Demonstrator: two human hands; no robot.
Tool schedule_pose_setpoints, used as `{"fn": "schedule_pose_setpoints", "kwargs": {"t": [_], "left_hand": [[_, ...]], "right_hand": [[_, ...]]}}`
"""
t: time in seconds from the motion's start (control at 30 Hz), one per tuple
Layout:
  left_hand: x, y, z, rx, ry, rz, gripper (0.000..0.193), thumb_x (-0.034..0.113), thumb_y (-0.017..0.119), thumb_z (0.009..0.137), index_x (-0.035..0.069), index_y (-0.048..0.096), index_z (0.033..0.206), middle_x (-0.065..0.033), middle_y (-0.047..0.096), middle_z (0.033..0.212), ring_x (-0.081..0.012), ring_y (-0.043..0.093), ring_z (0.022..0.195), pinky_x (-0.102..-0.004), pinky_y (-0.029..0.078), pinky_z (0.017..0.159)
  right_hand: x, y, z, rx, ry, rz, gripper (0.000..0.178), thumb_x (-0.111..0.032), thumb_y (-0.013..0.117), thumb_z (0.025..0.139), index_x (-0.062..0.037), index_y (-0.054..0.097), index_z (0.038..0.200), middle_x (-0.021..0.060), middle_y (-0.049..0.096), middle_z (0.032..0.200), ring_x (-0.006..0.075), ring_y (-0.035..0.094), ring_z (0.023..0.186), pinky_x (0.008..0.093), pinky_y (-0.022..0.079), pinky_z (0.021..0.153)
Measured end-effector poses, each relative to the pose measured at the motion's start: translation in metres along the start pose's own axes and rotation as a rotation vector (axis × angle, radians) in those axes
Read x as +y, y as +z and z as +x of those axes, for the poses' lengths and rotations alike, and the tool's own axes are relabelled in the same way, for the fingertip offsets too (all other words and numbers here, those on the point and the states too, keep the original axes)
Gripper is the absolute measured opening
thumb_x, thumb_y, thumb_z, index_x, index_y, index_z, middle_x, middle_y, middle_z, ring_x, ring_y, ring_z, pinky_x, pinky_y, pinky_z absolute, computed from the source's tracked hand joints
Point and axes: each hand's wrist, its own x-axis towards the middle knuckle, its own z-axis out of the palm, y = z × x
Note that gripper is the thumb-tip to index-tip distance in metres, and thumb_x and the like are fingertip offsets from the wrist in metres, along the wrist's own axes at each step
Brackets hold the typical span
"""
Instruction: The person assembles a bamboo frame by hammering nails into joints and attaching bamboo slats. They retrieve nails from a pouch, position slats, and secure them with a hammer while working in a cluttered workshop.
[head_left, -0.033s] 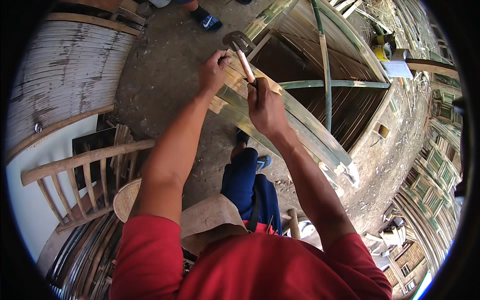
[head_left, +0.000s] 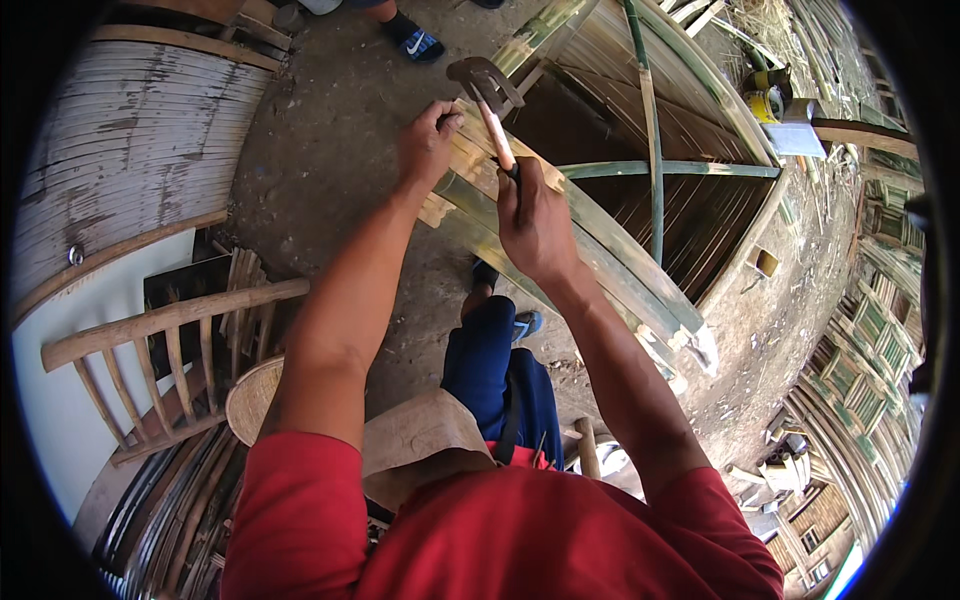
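My right hand [head_left: 537, 225] is wrapped round the dark grip of a hammer [head_left: 497, 137] with a pale shaft. The hammer's dark claw head is raised just above the end of the bamboo frame [head_left: 600, 250], whose split green and tan slats lie side by side. Close to the hammer head, my left hand [head_left: 425, 150] rests at the far left end of those slats, fingers curled in a pinch. Whatever sits between those fingertips is too small to make out.
Green bamboo poles [head_left: 648, 150] cross the frame's dark interior. A wooden railing [head_left: 175, 322] and stacked strips stand at the left, below a woven panel [head_left: 140, 140]. Another person's sandalled foot [head_left: 420, 42] is at the top. Bamboo pieces [head_left: 860, 370] lie at the right.
The hammer head has tilted up and slightly to the right, off the bamboo end. My right hand has shifted a little; my left hand has stayed in place.
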Motion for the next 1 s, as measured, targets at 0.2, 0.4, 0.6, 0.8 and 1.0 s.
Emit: {"fn": "schedule_pose_setpoints", "kwargs": {"t": [0.2,0.4,0.6,0.8,1.0], "left_hand": [[0.017,-0.009,0.006,-0.111,-0.105,-0.035,0.038,0.029,0.077,0.089,0.006,0.066,0.116,-0.0157,0.073,0.111,-0.0311,0.072,0.097,-0.0393,0.055,0.081],[0.025,-0.005,0.004,-0.304,-0.232,0.408,0.114,0.068,0.079,0.072,-0.003,0.036,0.151,-0.026,0.055,0.141,-0.0409,0.057,0.127,-0.048,0.049,0.102],[0.008,-0.006,0.01,-0.359,-0.164,0.317,0.113,0.069,0.076,0.074,-0.006,0.038,0.15,-0.0283,0.053,0.143,-0.0406,0.055,0.131,-0.0454,0.047,0.106],[0.004,-0.005,0.008,-0.299,-0.119,0.315,0.106,0.064,0.078,0.074,-0.01,0.045,0.142,-0.0319,0.058,0.134,-0.0422,0.059,0.125,-0.0447,0.049,0.103],[0.005,-0.008,0.006,-0.347,-0.121,0.324,0.112,0.068,0.077,0.073,-0.011,0.041,0.143,-0.0323,0.058,0.134,-0.042,0.059,0.125,-0.0445,0.049,0.103]], "right_hand": [[-0.003,-0.017,0.014,-0.072,0.062,-0.181,0.022,-0.022,0.051,0.102,-0.0005,0.048,0.103,0.0288,0.062,0.072,0.052,0.062,0.071,0.0598,0.047,0.066],[-0.021,-0.032,-0.014,0.082,-0.027,0.134,0.017,-0.017,0.053,0.101,-0.0017,0.046,0.101,0.0296,0.063,0.075,0.0504,0.063,0.073,0.056,0.047,0.063],[-0.004,0.002,0.008,0.027,0.06,-0.037,0.014,-0.015,0.052,0.101,-0.0023,0.046,0.103,0.0297,0.062,0.076,0.0529,0.061,0.074,0.0574,0.046,0.062],[0.003,0.005,0.0,0.382,-0.562,-0.009,0.019,-0.019,0.053,0.099,-0.0042,0.046,0.107,0.0279,0.062,0.072,0.0517,0.061,0.069,0.0582,0.05,0.063],[-0.007,0.003,0.005,0.106,-0.052,0.038,0.021,-0.018,0.053,0.099,-0.0042,0.049,0.114,0.0293,0.065,0.082,0.0523,0.062,0.073,0.0592,0.05,0.066]]}}
